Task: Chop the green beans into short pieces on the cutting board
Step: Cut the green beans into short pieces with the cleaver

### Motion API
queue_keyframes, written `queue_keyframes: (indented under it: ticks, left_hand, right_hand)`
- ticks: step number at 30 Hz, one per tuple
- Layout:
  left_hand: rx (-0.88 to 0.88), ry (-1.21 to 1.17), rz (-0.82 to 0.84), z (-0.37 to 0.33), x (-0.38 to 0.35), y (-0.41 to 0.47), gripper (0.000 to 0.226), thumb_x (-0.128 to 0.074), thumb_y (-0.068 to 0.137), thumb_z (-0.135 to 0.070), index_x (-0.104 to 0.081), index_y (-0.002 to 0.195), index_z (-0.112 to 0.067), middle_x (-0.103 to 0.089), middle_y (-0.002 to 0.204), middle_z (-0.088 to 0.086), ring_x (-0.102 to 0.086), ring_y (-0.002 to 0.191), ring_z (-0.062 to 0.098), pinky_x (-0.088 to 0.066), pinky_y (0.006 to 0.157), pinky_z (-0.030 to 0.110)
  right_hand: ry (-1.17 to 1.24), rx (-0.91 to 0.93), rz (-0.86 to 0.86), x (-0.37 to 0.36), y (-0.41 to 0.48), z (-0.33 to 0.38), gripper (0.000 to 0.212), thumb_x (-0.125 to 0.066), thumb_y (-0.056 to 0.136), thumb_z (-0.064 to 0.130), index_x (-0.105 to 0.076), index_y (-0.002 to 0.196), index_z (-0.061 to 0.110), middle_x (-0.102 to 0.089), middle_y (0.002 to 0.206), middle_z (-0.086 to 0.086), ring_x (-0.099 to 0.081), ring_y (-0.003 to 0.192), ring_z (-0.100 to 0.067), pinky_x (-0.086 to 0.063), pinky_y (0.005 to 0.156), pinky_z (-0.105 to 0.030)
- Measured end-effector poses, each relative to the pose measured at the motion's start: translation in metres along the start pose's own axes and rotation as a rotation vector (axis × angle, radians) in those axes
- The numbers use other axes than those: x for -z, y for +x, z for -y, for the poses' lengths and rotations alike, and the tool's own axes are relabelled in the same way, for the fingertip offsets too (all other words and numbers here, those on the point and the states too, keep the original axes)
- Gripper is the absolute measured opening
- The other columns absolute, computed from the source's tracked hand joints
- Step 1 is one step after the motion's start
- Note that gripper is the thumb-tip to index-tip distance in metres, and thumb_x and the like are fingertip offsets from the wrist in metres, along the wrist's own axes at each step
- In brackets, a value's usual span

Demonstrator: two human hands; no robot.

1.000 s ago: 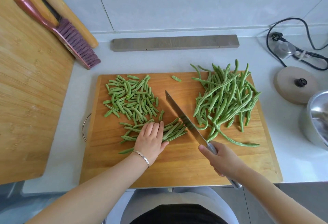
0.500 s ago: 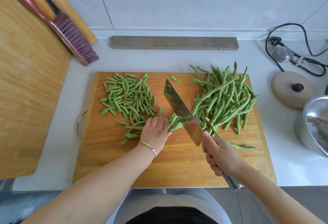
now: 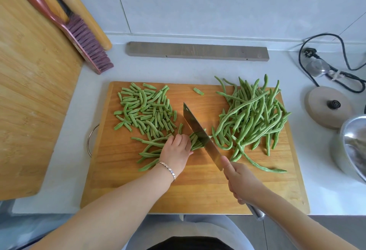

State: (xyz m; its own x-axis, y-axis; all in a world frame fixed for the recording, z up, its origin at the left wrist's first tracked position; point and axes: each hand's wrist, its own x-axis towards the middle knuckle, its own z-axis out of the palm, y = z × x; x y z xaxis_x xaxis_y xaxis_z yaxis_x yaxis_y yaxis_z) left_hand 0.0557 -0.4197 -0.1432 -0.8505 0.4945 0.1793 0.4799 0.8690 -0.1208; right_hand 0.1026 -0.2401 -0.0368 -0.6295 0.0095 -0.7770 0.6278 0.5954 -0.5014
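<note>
Right hand [image 3: 240, 182] closed around cleaver [image 3: 202, 136] handle; left hand [image 3: 175, 151] with fingers pressed together, holding down small bundle of beans [image 3: 152, 150] against blade; on cutting board [image 3: 198, 192], cut pieces [image 3: 146, 111] far left, whole green beans [image 3: 253, 119] far right; behind, grey bar [image 3: 198, 51] near wall.

The left hand [image 3: 175, 150] covers the middle of the bean bundle [image 3: 150, 151]. The right hand [image 3: 240, 182] conceals the cleaver [image 3: 200, 134] handle. The frame edge crops the steel bowl [image 3: 354, 146].
</note>
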Motion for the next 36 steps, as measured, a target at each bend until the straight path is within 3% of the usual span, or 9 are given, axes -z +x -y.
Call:
queue_keyframes:
  ticks: [3,7,10,15,17,20,24,29,36]
  left_hand:
    - [0.011,-0.022,-0.01,0.0,-0.002,0.0,0.046,-0.081,0.055,-0.046,-0.073,0.083,-0.01,-0.064,0.079,0.003,-0.041,0.08,0.02,-0.037,0.075,0.029]
    - [0.059,-0.024,-0.018,0.001,-0.002,-0.002,0.046,-0.081,0.056,-0.045,-0.072,0.083,-0.009,-0.062,0.079,0.003,-0.04,0.08,0.019,-0.04,0.077,0.029]
    - [0.098,-0.046,-0.001,-0.002,0.0,0.001,0.049,-0.081,0.057,-0.047,-0.072,0.086,-0.008,-0.062,0.079,0.003,-0.042,0.081,0.02,-0.049,0.073,0.029]
    - [0.141,-0.094,0.13,0.002,0.013,0.007,0.069,-0.08,0.048,-0.059,-0.073,0.094,-0.008,-0.065,0.079,0.003,-0.061,0.072,0.019,-0.052,0.068,0.027]
    - [0.181,-0.088,0.199,0.005,0.028,0.003,0.084,-0.071,0.056,-0.067,-0.065,0.112,-0.005,-0.065,0.094,0.006,-0.062,0.086,0.022,-0.05,0.081,0.031]
    - [0.237,-0.096,0.302,0.018,0.034,-0.009,0.094,-0.055,0.07,-0.07,-0.041,0.136,-0.005,-0.05,0.126,0.008,-0.046,0.118,0.026,-0.031,0.104,0.036]
    - [0.162,-0.009,0.243,0.024,0.029,-0.014,0.073,-0.078,0.048,-0.062,-0.073,0.096,-0.007,-0.066,0.087,0.008,-0.062,0.083,0.025,-0.051,0.079,0.035]
    - [0.051,0.034,0.169,0.006,0.017,-0.006,0.064,-0.081,0.046,-0.056,-0.074,0.085,-0.007,-0.064,0.072,0.004,-0.063,0.071,0.021,-0.052,0.07,0.03]
    - [0.059,-0.026,0.184,-0.001,0.019,0.017,0.058,-0.087,0.033,-0.055,-0.072,0.064,-0.007,-0.062,0.065,0.002,-0.06,0.061,0.017,-0.05,0.057,0.023]
  right_hand:
    - [-0.027,0.051,-0.074,-0.012,0.01,-0.007,0.073,-0.026,0.092,0.059,-0.051,0.095,-0.009,-0.031,0.055,0.001,-0.03,0.048,-0.013,-0.028,0.047,-0.027]
    - [0.181,0.021,-0.038,-0.013,0.012,-0.007,0.053,-0.03,0.091,0.06,-0.038,0.073,0.011,-0.029,0.048,0.003,-0.024,0.038,-0.011,-0.023,0.042,-0.021]
    - [0.345,-0.014,0.021,-0.002,0.008,-0.004,0.05,-0.032,0.093,0.057,-0.036,0.071,0.012,-0.025,0.045,0.003,-0.019,0.037,-0.012,-0.02,0.042,-0.018]
    - [0.326,0.04,0.032,0.009,-0.009,0.002,0.05,-0.032,0.092,0.056,-0.035,0.069,0.012,-0.024,0.048,-0.002,-0.018,0.04,-0.013,-0.019,0.044,-0.021]
    - [0.3,0.046,0.036,0.011,-0.017,0.003,0.05,-0.031,0.093,0.055,-0.034,0.068,0.011,-0.025,0.047,-0.001,-0.019,0.039,-0.013,-0.019,0.043,-0.021]
    - [0.251,0.043,0.057,0.009,-0.027,0.005,0.05,-0.031,0.093,0.054,-0.034,0.068,0.011,-0.027,0.043,0.001,-0.02,0.035,-0.013,-0.02,0.041,-0.02]
    - [0.151,0.026,0.046,0.003,-0.031,0.004,0.051,-0.029,0.093,0.055,-0.035,0.069,0.011,-0.029,0.039,0.004,-0.023,0.034,-0.012,-0.024,0.038,-0.018]
    - [0.164,-0.025,0.018,0.006,-0.031,0.001,0.051,-0.029,0.093,0.056,-0.035,0.069,0.011,-0.029,0.041,0.003,-0.023,0.034,-0.013,-0.024,0.039,-0.019]
    - [0.134,-0.007,0.029,0.011,-0.035,-0.002,0.051,-0.028,0.092,0.057,-0.034,0.069,0.012,-0.029,0.039,0.005,-0.024,0.032,-0.013,-0.027,0.037,-0.019]
